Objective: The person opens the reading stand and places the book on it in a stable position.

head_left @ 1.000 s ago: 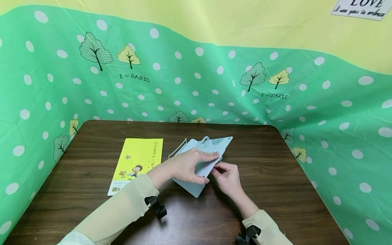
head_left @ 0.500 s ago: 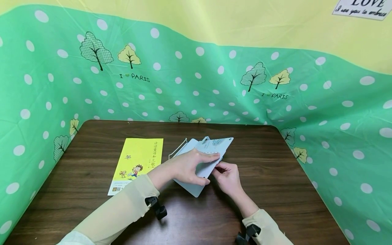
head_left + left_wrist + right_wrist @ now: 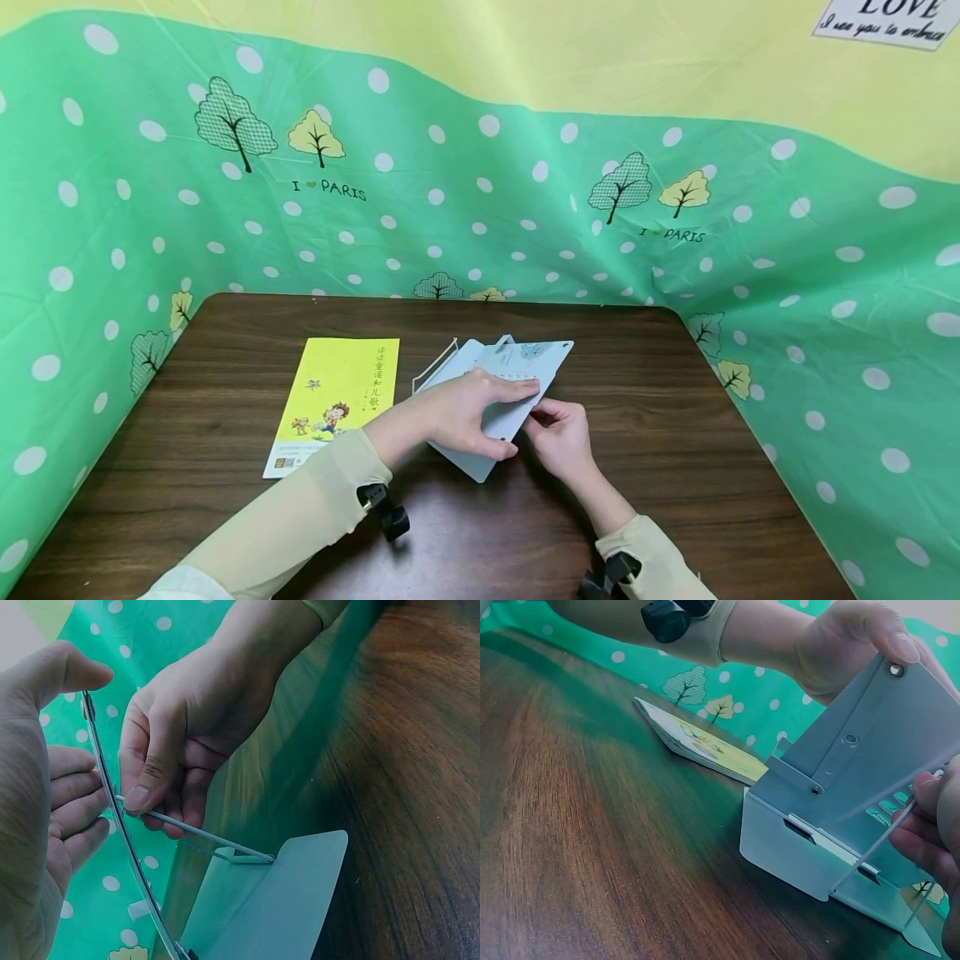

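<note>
A pale blue folding metal book stand [image 3: 528, 358] stands partly unfolded at the middle of the table, its back panel [image 3: 885, 742] tilted up from the base plate [image 3: 289, 900]. My left hand [image 3: 461, 408] holds that panel, thumb at one edge and fingers along its face. With thumb and fingertips, my right hand [image 3: 561, 435] pinches the thin wire support [image 3: 206, 834] behind the panel. The wire runs from the base plate up to those fingertips, close to the panel's slots. In the head view the panel hides most of the wire.
A yellow book [image 3: 341, 379] with cartoon children lies on the dark wooden table [image 3: 675, 450], left of the stand and partly behind the left forearm. A green polka-dot cloth [image 3: 480, 208] hangs around the table's back and sides.
The panel's upper right corner has shifted slightly right and down. My right hand has moved a little to the right, still pinching the wire; the left hand has followed slightly.
</note>
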A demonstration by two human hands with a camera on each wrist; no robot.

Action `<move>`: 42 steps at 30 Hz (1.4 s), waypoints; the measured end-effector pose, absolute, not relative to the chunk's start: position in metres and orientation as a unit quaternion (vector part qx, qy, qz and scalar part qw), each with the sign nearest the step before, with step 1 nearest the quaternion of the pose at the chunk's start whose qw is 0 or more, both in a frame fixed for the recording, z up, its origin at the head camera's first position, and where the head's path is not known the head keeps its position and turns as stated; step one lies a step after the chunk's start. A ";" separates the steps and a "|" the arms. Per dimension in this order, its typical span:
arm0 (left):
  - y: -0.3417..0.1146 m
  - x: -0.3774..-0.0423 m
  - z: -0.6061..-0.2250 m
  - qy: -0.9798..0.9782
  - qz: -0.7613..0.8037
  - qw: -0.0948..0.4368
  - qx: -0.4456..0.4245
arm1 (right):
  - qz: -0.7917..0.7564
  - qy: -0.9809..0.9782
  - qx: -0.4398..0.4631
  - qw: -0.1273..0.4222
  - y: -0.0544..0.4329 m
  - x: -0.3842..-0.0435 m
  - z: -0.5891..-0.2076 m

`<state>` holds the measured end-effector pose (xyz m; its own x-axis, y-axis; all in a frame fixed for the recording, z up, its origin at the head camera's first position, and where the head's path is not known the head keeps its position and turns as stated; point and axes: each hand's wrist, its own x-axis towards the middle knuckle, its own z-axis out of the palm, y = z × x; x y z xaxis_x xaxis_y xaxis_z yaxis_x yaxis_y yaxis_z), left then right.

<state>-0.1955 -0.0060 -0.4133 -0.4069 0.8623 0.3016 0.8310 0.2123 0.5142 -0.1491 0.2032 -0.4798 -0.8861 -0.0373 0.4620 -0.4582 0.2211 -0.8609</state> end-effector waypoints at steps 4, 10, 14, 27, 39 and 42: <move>-0.005 -0.196 -0.414 0.780 0.308 0.023 0.544 | 0.595 -0.768 0.156 0.177 0.202 -0.148 -0.479; -0.005 -0.195 -0.415 0.780 0.311 0.025 0.543 | 0.590 -0.770 0.164 0.181 0.195 -0.137 -0.455; -0.006 -0.194 -0.414 0.780 0.314 0.027 0.541 | 0.596 -0.763 0.171 0.182 0.200 -0.143 -0.467; -0.007 -0.194 -0.415 0.773 0.320 0.032 0.547 | 0.601 -0.760 0.176 0.175 0.206 -0.148 -0.482; -0.007 -0.194 -0.414 0.769 0.318 0.037 0.553 | 0.600 -0.763 0.167 0.172 0.208 -0.146 -0.479; -0.008 -0.195 -0.414 0.769 0.319 0.037 0.553 | 0.602 -0.762 0.165 0.172 0.209 -0.146 -0.479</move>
